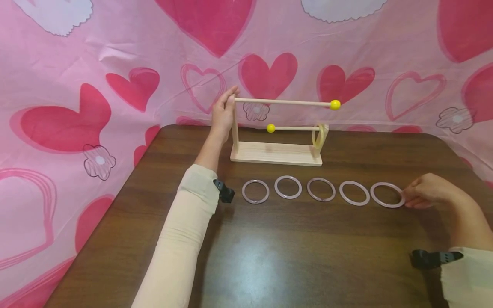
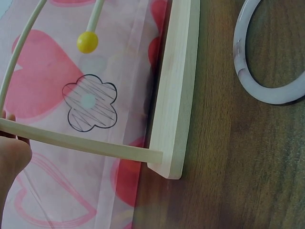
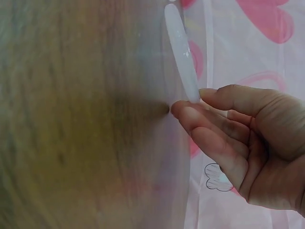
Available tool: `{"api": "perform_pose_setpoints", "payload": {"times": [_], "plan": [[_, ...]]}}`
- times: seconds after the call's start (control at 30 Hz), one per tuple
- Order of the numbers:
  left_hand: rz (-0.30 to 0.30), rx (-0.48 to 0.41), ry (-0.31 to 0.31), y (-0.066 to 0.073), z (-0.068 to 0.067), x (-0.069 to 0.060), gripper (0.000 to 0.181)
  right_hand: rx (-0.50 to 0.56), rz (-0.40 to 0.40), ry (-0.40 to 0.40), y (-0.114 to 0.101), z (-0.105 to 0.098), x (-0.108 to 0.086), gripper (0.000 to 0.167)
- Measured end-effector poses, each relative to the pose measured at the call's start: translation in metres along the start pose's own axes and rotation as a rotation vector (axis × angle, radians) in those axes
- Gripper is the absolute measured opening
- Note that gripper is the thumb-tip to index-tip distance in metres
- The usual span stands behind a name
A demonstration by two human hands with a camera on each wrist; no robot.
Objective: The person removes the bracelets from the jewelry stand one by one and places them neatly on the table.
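Observation:
A pale wooden ring stand point(image 1: 275, 153) stands near the table's far edge, with two yellow-tipped horizontal rods. My left hand point(image 1: 223, 114) holds the top of its tall left post; in the left wrist view the thumb side lies before the post point(image 2: 81, 140) and fingertips show behind it. A yellowish ring point(image 1: 318, 137) hangs on the lower rod by the short right post. At the right end of a row of pale purple rings, my right hand point(image 1: 431, 191) pinches the edge of the last ring point(image 3: 182, 55) between thumb and fingers, seen nearly edge-on in the right wrist view.
Several more pale purple rings, from the leftmost ring point(image 1: 255, 191) rightward, lie spaced in front of the stand on the dark wooden table point(image 1: 308, 256). A pink heart-patterned cloth point(image 1: 277, 38) hangs behind the table.

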State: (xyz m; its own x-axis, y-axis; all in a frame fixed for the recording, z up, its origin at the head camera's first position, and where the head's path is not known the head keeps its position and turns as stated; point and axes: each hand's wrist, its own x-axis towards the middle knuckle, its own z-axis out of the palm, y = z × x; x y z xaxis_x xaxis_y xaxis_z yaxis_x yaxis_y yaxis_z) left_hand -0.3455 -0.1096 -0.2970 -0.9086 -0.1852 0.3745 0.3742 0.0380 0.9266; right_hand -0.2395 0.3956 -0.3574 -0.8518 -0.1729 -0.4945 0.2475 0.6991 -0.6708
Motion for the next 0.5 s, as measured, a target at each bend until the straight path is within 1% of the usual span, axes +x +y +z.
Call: {"api": "perform_pose_setpoints", "payload": {"times": [0.13, 0.2, 0.27, 0.43, 0.5], "plan": [[-0.033, -0.014, -0.008, 0.003, 0.000, -0.001, 0.035, 0.011, -0.017, 0.015, 0.003, -0.001, 0.000, 0.019], [-0.039, -0.017, -0.014, 0.006, -0.001, -0.002, 0.035, 0.016, -0.020, 0.027, 0.003, -0.001, -0.001, 0.019], [-0.049, -0.024, -0.015, 0.013, 0.000, -0.006, 0.035, 0.025, -0.026, 0.033, 0.003, -0.001, -0.001, 0.020], [-0.049, -0.013, -0.003, 0.025, 0.001, -0.014, 0.035, 0.022, -0.048, 0.045, -0.004, -0.002, -0.002, 0.024], [-0.048, -0.016, -0.004, 0.023, 0.000, -0.013, 0.034, 0.003, -0.064, 0.054, -0.009, -0.001, -0.003, 0.027]]}}
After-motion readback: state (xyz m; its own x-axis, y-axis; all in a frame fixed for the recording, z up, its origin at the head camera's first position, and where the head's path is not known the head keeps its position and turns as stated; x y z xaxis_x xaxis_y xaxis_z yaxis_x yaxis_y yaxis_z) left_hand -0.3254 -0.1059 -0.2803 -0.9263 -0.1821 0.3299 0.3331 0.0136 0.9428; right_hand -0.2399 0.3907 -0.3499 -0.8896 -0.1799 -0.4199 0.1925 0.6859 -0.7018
